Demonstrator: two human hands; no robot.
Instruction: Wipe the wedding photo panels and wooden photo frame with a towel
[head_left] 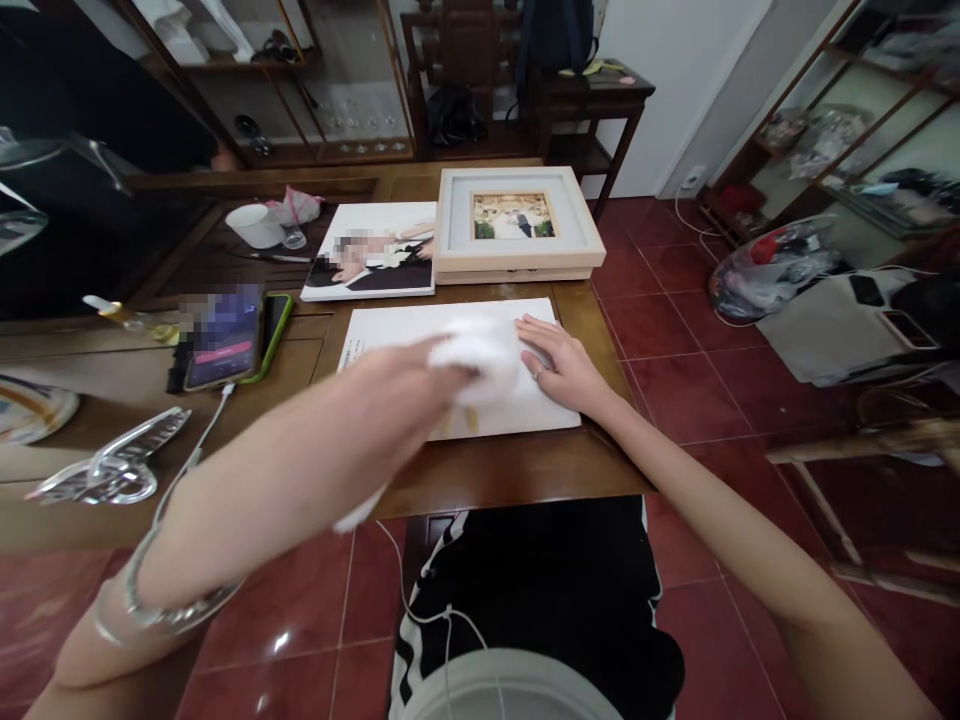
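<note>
A white flat board [390, 325] with a printed mark along its left edge lies on the wooden table in front of me. My left hand [416, 378], blurred by motion, is closed on a wad of white tissue [484, 350] over the middle of the board. Yellowish marks [466, 418] show on the board just below the tissue. My right hand [553, 358] rests flat on the board's right part, fingers extended and holding nothing. A ring is on one of its fingers.
Behind the board are a photo panel [375, 255] and a light wooden box with a framed picture [517, 215]. To the left lie a phone [225, 340] with a cable, a dropper bottle [139, 320], a silvery object [112, 465] and a white cup [256, 226]. The table [517, 475] ends near my lap.
</note>
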